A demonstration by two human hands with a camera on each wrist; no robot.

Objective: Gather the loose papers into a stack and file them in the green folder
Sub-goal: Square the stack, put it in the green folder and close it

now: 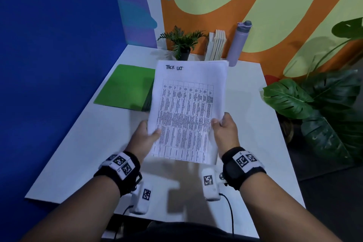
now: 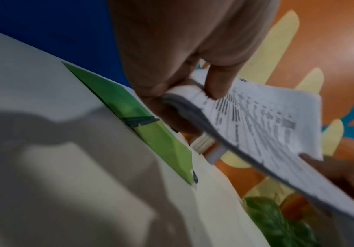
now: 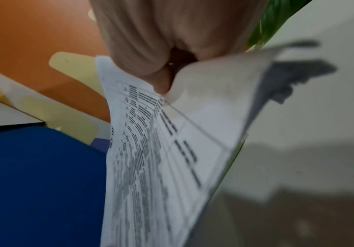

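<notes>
A stack of white papers [image 1: 188,108] with a printed table and a handwritten title is lifted above the white table [image 1: 255,124]. My left hand [image 1: 145,133] grips its lower left edge, thumb on top. My right hand [image 1: 224,127] grips the lower right edge. In the left wrist view the stack of papers [image 2: 266,127] is pinched between thumb and fingers [image 2: 216,80]. In the right wrist view the papers [image 3: 161,158] bend under my thumb [image 3: 150,66]. The green folder [image 1: 125,86] lies closed on the table, left of the stack, and shows as the green folder [image 2: 150,130] beneath my left hand.
Along the back wall stand a small potted plant [image 1: 182,43], several upright books [image 1: 217,45] and a lilac bottle [image 1: 238,43]. A large leafy plant [image 1: 324,108] stands off the table's right edge. A blue wall [image 1: 59,65] borders the left.
</notes>
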